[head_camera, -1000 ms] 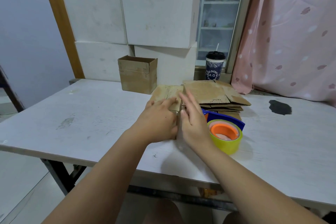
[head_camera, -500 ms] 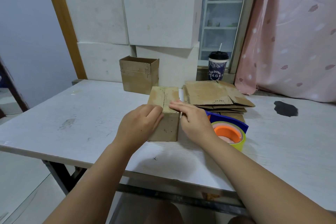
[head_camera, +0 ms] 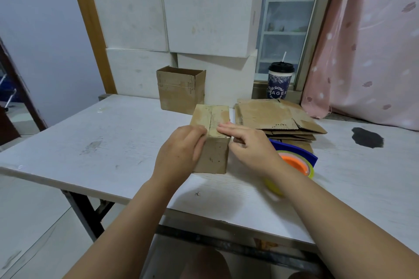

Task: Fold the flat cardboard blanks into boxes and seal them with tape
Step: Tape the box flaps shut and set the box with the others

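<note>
A small brown cardboard box (head_camera: 214, 156) stands on the white table (head_camera: 95, 142) with its two top flaps folded together. My left hand (head_camera: 181, 149) grips its near left corner, fingers curled over the top edge. My right hand (head_camera: 247, 142) lies against the right side, straight fingers pressing the right flap down. A stack of flat cardboard blanks (head_camera: 272, 118) lies just right of the box. A tape roll (head_camera: 294, 163) with an orange core and a blue dispenser sits behind my right wrist. A folded open-topped box (head_camera: 181, 89) stands further back.
Several large white boxes (head_camera: 204, 11) are stacked against the window at the back. A lidded drink cup (head_camera: 280, 80) with a straw stands on the sill. A pink curtain (head_camera: 374, 41) hangs at right. A dark stain (head_camera: 367, 137) marks the table's right side.
Both hands have slid toward me off the top of the box, so the closed flaps now show. The left hand moved to the near left corner; the right hand's fingers stay on the right flap.
</note>
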Available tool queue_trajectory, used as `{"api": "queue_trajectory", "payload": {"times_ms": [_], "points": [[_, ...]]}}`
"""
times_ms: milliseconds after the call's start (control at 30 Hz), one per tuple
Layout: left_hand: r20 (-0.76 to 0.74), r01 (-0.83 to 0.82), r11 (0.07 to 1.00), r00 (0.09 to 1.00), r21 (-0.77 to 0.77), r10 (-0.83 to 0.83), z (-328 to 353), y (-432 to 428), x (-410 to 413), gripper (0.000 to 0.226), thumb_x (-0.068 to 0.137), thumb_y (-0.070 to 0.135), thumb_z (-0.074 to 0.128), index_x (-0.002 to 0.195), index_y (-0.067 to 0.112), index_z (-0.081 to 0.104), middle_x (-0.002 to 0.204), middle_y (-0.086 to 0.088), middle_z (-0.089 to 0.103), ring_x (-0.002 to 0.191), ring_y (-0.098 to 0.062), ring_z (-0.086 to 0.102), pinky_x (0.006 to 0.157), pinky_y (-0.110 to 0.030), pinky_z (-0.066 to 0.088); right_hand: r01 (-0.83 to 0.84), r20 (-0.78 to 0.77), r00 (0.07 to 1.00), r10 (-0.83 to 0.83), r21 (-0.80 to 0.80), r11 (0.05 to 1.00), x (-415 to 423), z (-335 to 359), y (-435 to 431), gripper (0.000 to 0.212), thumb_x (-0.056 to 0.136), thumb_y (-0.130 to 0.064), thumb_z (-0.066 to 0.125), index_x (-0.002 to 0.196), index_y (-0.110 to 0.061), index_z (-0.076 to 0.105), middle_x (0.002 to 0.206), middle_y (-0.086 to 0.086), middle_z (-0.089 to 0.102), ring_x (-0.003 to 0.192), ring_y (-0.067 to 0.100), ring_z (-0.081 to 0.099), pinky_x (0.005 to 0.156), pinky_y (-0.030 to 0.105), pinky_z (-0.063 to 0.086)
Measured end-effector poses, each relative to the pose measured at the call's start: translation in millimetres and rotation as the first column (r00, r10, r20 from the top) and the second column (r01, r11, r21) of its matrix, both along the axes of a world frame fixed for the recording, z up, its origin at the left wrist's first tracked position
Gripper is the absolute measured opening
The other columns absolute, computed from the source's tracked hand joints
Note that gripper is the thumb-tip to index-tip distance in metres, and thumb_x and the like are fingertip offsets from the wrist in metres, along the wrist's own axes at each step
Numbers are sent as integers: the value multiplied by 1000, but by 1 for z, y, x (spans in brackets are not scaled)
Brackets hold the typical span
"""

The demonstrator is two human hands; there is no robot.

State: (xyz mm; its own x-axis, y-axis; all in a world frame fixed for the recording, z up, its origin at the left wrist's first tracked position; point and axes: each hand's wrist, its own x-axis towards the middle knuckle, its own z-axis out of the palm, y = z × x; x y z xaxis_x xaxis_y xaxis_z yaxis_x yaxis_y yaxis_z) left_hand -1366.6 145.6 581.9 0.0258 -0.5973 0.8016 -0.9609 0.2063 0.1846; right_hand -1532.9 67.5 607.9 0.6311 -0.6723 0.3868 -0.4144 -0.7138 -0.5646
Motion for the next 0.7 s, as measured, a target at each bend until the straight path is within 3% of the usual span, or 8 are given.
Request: {"api": "queue_trajectory", "payload": {"times_ms": [33, 100, 200, 267, 367, 467, 600, 700], "points": [[-174, 7, 1000, 985, -5, -8, 0, 0, -1, 19, 91, 7, 59, 108, 7, 67, 108, 1, 66, 99, -13, 60, 82, -24, 49, -22, -5, 1000, 22, 12, 1000, -2, 1, -1, 45, 90, 0, 49, 129, -19, 60, 139, -9, 53, 126, -10, 34, 98, -6, 12], [-542, 31, 1000, 840, 1, -25, -1, 1, -2, 24, 96, 13, 51, 113, 22, 65, 114, 17, 58, 102, 11, 51, 84, -3, 38, -70, -13, 997, 71, 46, 996, -6, 2, -5, 38, 96, -6, 50, 131, -19, 58, 140, -11, 51, 127, -11, 32, 101, -3, 14], [-824, 120, 992, 557, -37, -99, -7, 2, -5, 25, 98, 21, 49, 100, 40, 65, 108, 25, 64, 105, 9, 56, 87, -10, 44, -118, -6, 993, 119, 112, 987, -8, 3, -11, 37, 98, -5, 47, 131, -18, 57, 140, -14, 49, 131, -7, 33, 100, -3, 17], [-886, 162, 981, 433, -105, -166, -12, 3, -6, 27, 99, 20, 46, 101, 37, 66, 105, 20, 69, 102, 3, 61, 87, -20, 48, -141, 21, 990, 139, 175, 974, -8, 2, -14, 38, 98, 0, 44, 130, -17, 59, 136, -19, 47, 133, -5, 34, 88, -6, 28], [-894, 200, 971, 398, -132, -204, -18, 3, -3, 35, 98, 9, 47, 103, 37, 67, 109, 17, 68, 107, -2, 61, 90, -23, 50, -165, 50, 986, 158, 239, 957, -10, 0, -18, 43, 98, 6, 40, 129, -16, 60, 136, -21, 46, 134, -4, 34, 70, -4, 36], [-893, 224, 965, 393, -136, -217, -21, 2, 4, 37, 95, 9, 53, 100, 42, 69, 110, 16, 69, 107, -3, 61, 88, -20, 51, -172, 52, 985, 165, 224, 959, -10, -1, -21, 45, 97, 7, 41, 128, -18, 61, 140, -17, 47, 132, -7, 35, 73, -4, 36], [-884, 286, 949, 400, -130, -242, -23, 5, 11, 35, 93, 10, 56, 102, 41, 69, 114, 15, 67, 109, -2, 60, 81, -15, 51, -196, 39, 981, 192, 209, 958, -10, -2, -25, 45, 96, 5, 45, 129, -21, 60, 139, -18, 48, 132, -12, 31, 111, 11, 23], [-877, 327, 938, 412, -111, -248, -23, 8, 16, 34, 91, 10, 58, 105, 40, 69, 121, 10, 65, 106, -3, 61, 79, -14, 50, -218, 15, 975, 220, 212, 953, -12, -2, -27, 45, 96, 0, 48, 130, -27, 58, 140, -22, 47, 133, -15, 29, 111, 13, 20]]}}
